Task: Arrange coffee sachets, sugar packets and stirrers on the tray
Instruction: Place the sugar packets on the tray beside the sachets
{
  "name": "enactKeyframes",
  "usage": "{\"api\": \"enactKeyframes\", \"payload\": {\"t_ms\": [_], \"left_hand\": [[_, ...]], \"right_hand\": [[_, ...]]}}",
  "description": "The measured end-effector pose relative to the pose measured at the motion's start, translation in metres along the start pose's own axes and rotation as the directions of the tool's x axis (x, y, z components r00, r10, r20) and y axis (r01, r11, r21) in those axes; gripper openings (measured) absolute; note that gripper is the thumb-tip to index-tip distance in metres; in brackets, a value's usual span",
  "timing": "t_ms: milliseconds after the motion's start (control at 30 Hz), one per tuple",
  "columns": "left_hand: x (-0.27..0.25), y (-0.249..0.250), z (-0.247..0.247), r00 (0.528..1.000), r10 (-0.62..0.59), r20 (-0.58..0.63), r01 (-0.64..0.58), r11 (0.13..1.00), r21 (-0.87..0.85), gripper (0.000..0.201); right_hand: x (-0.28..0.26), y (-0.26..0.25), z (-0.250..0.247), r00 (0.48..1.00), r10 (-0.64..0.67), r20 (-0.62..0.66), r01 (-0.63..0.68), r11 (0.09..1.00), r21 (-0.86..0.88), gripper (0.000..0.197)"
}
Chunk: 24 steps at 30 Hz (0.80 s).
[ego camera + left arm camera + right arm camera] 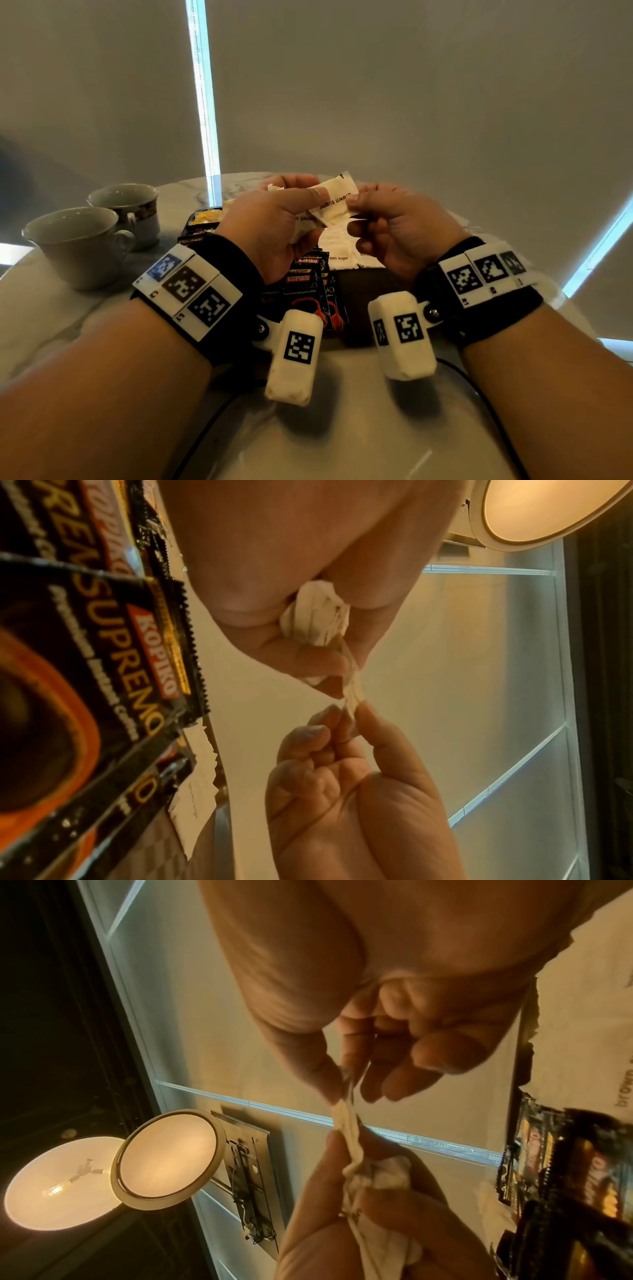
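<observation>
Gripping a bunch of white sugar packets [310,219] in curled fingers, the left hand [274,226] holds them above the tray [373,284]; the right hand [394,226] pinches the corner of one packet [337,202] between thumb and forefinger, just beside the left; black coffee sachets [303,284] and more brown sugar packets [346,246] lie on the tray beneath; two cups [82,240] stand left on the table [61,318].
</observation>
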State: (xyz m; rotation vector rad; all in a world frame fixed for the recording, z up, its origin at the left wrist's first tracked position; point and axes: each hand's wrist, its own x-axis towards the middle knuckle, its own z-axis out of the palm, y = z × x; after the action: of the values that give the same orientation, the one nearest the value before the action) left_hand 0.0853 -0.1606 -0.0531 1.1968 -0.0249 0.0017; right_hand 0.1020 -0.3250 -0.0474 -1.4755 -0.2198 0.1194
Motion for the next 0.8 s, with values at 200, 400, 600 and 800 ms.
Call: {"api": "enactKeyframes", "payload": {"t_ms": [200,400,600,800], "left_hand": [[0.0010,-0.0003,-0.0016,0.999,-0.027,0.018,0.027,1.000,0.002,0.015],[0.0046,-0.0011,-0.0028,0.998,-0.064,0.029,0.064,0.998,0.003,0.009],[0.0045,-0.0029,-0.0054,0.989,-0.090,0.114,0.082,0.994,0.074,0.043],[0.0025,-0.0006,-0.0010,0.994,-0.052,0.093,0.048,0.998,0.043,0.009]], "right_hand": [[0.0004,0.0005,-0.0010,1.000,-0.008,-0.030,0.010,0.997,0.070,0.014],[0.0037,0.0010,0.0004,0.995,-0.015,-0.100,0.030,0.989,0.146,0.015],[0.0025,0.0027,0.0042,0.996,-0.085,0.003,0.082,0.968,0.238,0.024],[0.0036,0.0052,0.0047,0.994,-0.111,0.016,0.107,0.982,0.154,0.037]]}}
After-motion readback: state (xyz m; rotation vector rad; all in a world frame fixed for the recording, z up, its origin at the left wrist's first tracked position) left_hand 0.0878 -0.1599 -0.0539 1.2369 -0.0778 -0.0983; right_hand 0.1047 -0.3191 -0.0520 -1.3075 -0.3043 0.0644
